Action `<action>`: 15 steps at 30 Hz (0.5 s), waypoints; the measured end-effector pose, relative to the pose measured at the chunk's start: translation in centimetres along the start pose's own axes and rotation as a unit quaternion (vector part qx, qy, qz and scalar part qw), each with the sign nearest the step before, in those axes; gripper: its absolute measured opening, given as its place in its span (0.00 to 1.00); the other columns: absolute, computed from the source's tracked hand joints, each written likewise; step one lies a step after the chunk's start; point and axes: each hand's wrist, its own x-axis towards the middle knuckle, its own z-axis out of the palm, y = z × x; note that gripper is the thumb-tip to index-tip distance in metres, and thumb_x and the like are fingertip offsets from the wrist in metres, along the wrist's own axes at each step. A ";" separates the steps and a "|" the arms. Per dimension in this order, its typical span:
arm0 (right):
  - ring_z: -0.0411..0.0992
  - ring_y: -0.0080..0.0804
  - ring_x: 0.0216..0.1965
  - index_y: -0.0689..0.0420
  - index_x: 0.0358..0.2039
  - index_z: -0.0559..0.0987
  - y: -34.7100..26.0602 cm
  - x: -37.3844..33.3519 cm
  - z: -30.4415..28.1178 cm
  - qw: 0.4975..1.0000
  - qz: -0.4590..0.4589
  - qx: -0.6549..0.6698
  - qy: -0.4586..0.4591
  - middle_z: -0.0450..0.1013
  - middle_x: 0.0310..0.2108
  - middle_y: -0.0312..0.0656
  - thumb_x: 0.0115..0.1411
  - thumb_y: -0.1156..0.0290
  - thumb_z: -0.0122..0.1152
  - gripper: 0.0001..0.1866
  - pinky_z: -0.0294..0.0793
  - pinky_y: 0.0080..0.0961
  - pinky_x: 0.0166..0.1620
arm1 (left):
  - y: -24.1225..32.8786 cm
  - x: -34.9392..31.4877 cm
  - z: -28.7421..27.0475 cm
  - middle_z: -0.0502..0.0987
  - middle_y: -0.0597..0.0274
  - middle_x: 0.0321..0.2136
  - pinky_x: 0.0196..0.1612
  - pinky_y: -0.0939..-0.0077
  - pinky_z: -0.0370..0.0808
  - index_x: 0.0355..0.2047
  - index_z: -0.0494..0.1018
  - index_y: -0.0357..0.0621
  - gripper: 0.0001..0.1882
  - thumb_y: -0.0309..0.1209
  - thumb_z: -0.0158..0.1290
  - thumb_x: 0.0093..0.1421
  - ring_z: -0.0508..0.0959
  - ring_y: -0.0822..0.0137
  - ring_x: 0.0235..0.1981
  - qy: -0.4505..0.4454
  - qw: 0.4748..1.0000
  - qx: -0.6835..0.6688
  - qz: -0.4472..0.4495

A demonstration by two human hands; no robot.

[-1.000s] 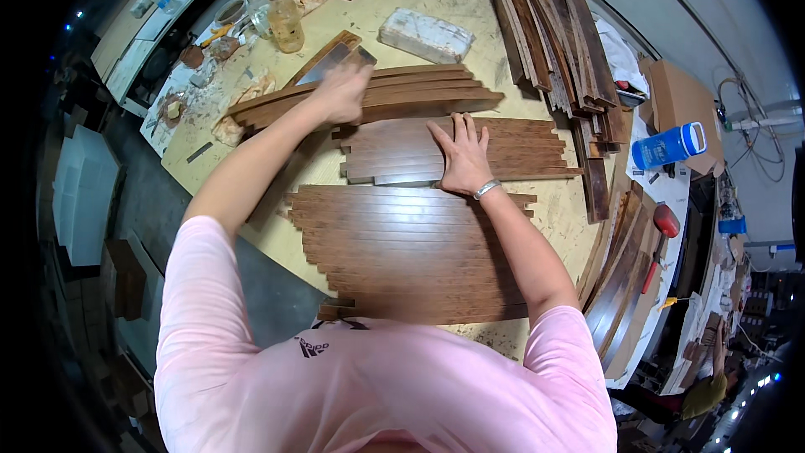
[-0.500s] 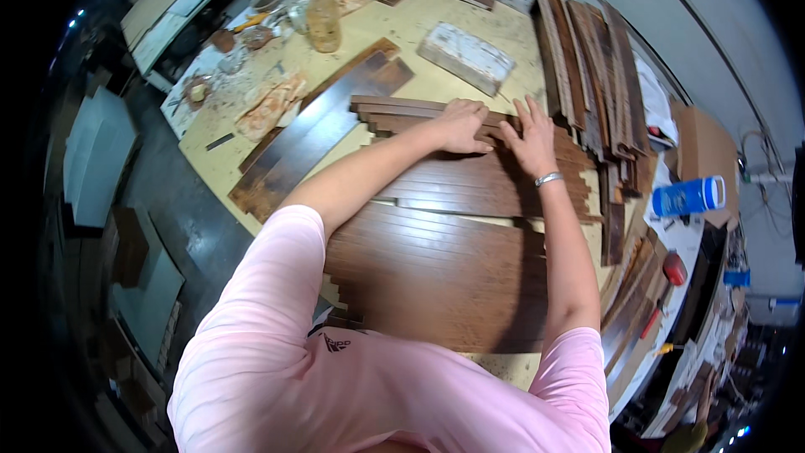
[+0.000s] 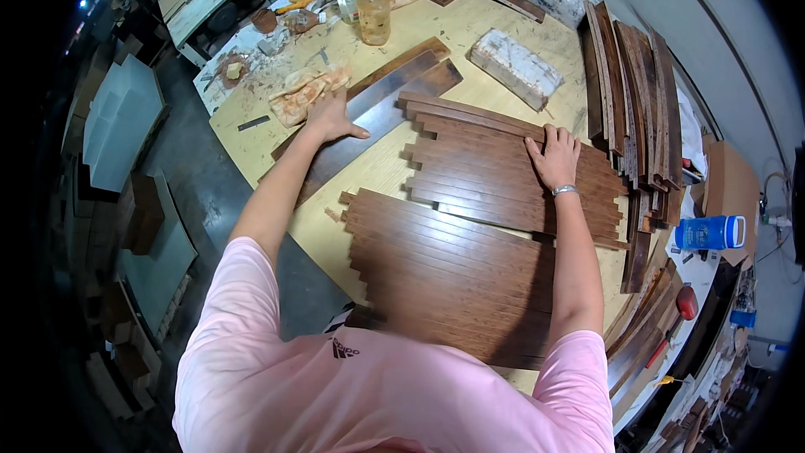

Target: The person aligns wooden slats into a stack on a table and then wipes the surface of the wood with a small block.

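Note:
My left hand (image 3: 332,117) reaches over two dark, glossy planks (image 3: 381,109) at the left, thumb stretched wide. Its fingertips meet the edge of a crumpled, orange-stained cloth (image 3: 303,88); no grip on it shows. My right hand (image 3: 555,158), a metal band at its wrist, lies with fingers extended on the far edge of a brown wooden panel (image 3: 478,164) made of narrow strips with staggered ends. A loose-looking strip (image 3: 470,113) runs along that far edge. A second strip panel (image 3: 453,277) lies closer to me, with a thin gap between the two.
Beyond the panels sits a paint-spattered white block (image 3: 516,69). Jars, one with yellowish liquid (image 3: 374,13), stand at the far left. Dark wood strips (image 3: 633,92) are stacked along the right, near a blue bottle (image 3: 708,232) and a red-handled tool (image 3: 686,304).
My left hand has left the panel's far edge and moved left to the cloth and planks. My right hand stays at the panel's far edge. The whole view has shifted somewhat.

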 end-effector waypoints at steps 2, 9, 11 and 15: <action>0.64 0.48 0.56 0.56 0.52 0.72 0.3 0.0 0.1 1.000 0.001 0.000 0.001 0.69 0.47 0.49 0.61 0.44 0.56 0.30 0.49 0.54 0.67 | 1.2 -0.7 -1.2 0.72 0.35 0.53 0.58 0.50 0.69 0.60 0.60 0.29 0.61 0.55 0.73 0.32 0.72 0.44 0.57 0.001 1.000 -0.002 -0.012; 0.64 0.48 0.56 0.56 0.53 0.73 0.2 -0.4 -0.3 1.000 0.001 -0.012 0.007 0.69 0.47 0.49 0.61 0.43 0.55 0.31 0.50 0.54 0.66 | 2.5 -2.8 -2.0 0.78 0.39 0.47 0.53 0.59 0.73 0.59 0.67 0.37 0.48 0.46 0.72 0.39 0.78 0.47 0.49 0.011 0.996 -0.086 -0.026; 0.63 0.47 0.56 0.56 0.54 0.73 -0.2 -0.7 -0.5 0.999 0.007 -0.024 -0.021 0.69 0.48 0.50 0.62 0.43 0.52 0.31 0.50 0.55 0.66 | 1.1 -1.9 -2.8 0.79 0.40 0.44 0.52 0.59 0.74 0.55 0.72 0.39 0.42 0.44 0.72 0.39 0.79 0.47 0.48 0.027 0.995 -0.075 -0.061; 0.63 0.47 0.57 0.56 0.55 0.72 -0.8 -1.7 -0.6 0.998 0.023 -0.037 -0.042 0.70 0.48 0.50 0.63 0.41 0.48 0.33 0.50 0.56 0.66 | 0.7 -1.2 -6.0 0.79 0.45 0.44 0.52 0.57 0.73 0.55 0.71 0.43 0.40 0.37 0.71 0.39 0.77 0.47 0.48 0.111 0.991 -0.034 0.073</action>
